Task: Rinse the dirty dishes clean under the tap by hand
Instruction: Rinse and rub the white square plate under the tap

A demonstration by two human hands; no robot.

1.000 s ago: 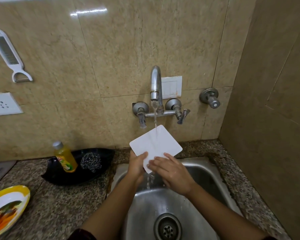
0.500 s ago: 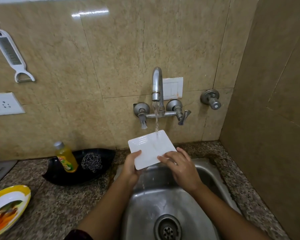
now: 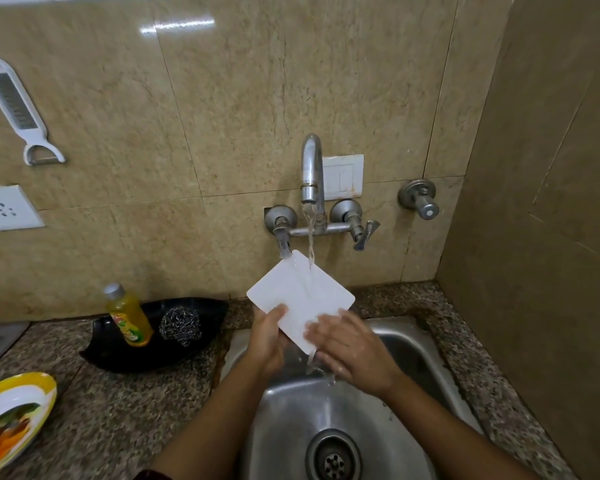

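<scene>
A: Why is the white plate [image 3: 302,299] tipped up under the tap [image 3: 310,168]?
B: So the water [image 3: 310,237] hits its top part and runs down its face, then drips off the low corner into the sink [image 3: 430,358].
A: What does the left hand [image 3: 265,341] do?
B: It grips the plate's left edge, thumb on top, fingers hidden below. It holds the plate over the sink.
A: And the right hand [image 3: 350,351]?
B: Its fingers lie flat and close together on the wet face, I think to rub dirt off.
A: Is there more to wash?
B: Maybe. A yellow-rimmed plate [image 3: 45,384] with orange and green on it sits on the counter [image 3: 118,410], well apart, to the left.
</scene>
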